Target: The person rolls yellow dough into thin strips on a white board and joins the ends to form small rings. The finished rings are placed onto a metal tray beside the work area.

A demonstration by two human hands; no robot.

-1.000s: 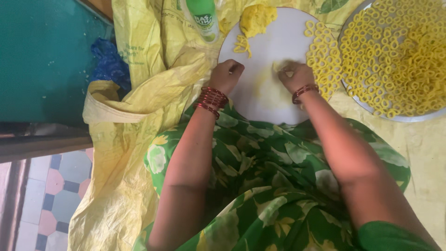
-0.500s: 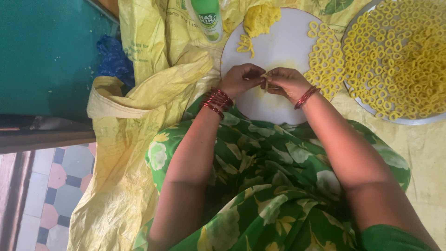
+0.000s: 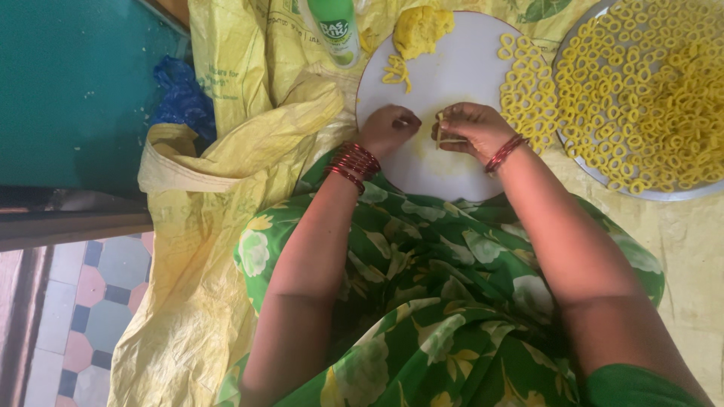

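Nearest, a green floral cloth (image 3: 452,301) is covering the person's lap, with a crumpled yellow plastic sheet (image 3: 219,226) spreading out to the left. Just beyond, both hands are working over the near part of a round white board (image 3: 460,75). The right hand (image 3: 471,128) is pinching a thin strand of soft yellow dough (image 3: 445,136) between curled fingers, while the left hand (image 3: 388,130), closed loosely, is reaching its fingertips toward the strand's end. The strand looks light, limp and slightly sticky; it would likely tear if pulled, so it is best held gently by its two ends. Farther off, a lump of yellow dough (image 3: 421,29) is sitting at the board's far edge, small yellow dough rings (image 3: 528,98) are lying at its right, and a wide metal tray (image 3: 664,192) of rings is sitting farther right. A green-and-white plastic bottle (image 3: 333,30) is lying far left.
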